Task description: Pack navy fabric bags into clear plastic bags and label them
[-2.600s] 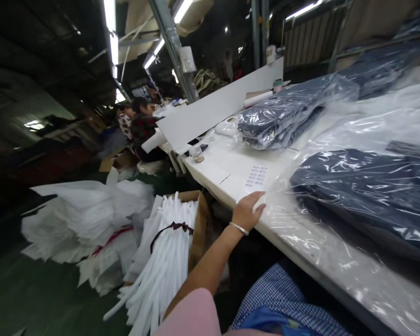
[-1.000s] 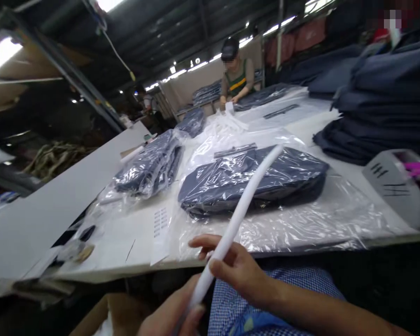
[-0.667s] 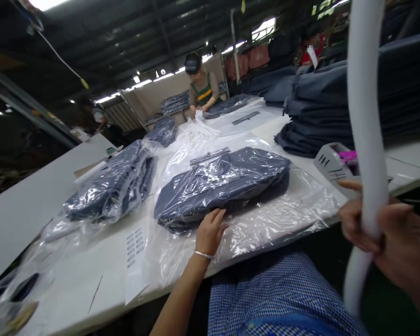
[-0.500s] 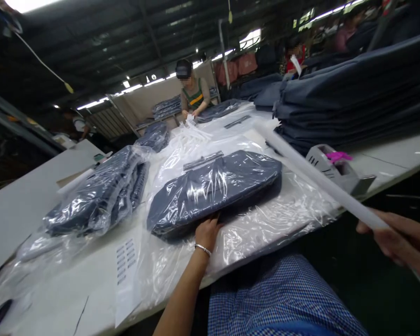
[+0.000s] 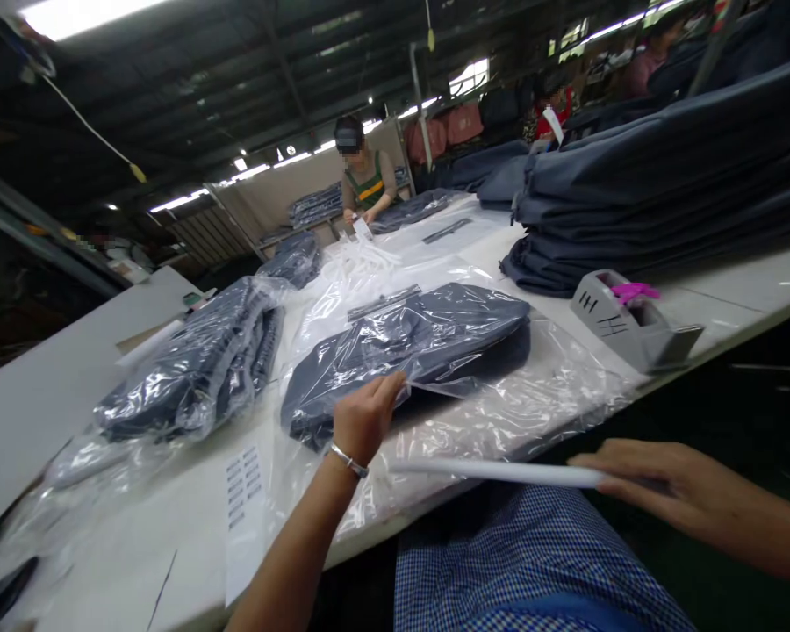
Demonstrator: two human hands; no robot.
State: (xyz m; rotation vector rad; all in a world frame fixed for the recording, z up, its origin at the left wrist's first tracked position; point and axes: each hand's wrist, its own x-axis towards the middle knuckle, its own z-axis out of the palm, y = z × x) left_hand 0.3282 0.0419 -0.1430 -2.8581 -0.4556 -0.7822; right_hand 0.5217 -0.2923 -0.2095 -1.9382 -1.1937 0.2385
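Clear plastic wrapped the work: a clear plastic bag lay on the white table near its front edge, with a folded navy garment inside it. The person's left hand, a thin bangle at its wrist, had its fingers curled against the thumb. It pinched the bag's loose film at the near side of the garment and raised it a little off the table. The right hand hovered off the table edge above a checked lap. Its fingers lay stretched out and closed around the end of a white strip, which ran level toward the left hand and ended just below it, over the bag's spare film. Whether the strip's tip touched the film could not be told. Left of the garment sat a second bagged bundle of navy cloth, and a sheet of printed labels lay on the table in front of it. To the right stood a grey tape dispenser with something pink in it, beside a tall stack of navy garments. At the far end a co-worker bent over more cloth.
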